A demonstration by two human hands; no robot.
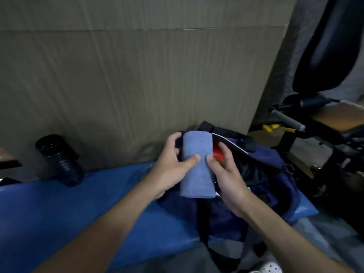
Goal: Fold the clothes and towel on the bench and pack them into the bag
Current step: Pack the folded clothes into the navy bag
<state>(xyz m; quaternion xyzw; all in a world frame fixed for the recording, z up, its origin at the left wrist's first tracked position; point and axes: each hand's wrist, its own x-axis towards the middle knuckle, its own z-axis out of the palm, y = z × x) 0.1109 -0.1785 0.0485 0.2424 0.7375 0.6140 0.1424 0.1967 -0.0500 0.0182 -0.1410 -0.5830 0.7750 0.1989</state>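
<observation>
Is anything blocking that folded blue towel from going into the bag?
Nothing visible does. The left hand and right hand hold the towel just over the bag, whose mouth is open. A red item already lies inside.

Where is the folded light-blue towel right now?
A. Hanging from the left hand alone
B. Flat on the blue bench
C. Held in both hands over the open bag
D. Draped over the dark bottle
C: the left hand and right hand both grip the towel above the open bag.

left hand [169, 170], right hand [230, 180] bare; forearms [110, 229] bare; white perforated clog [269, 268] on foot.
</observation>
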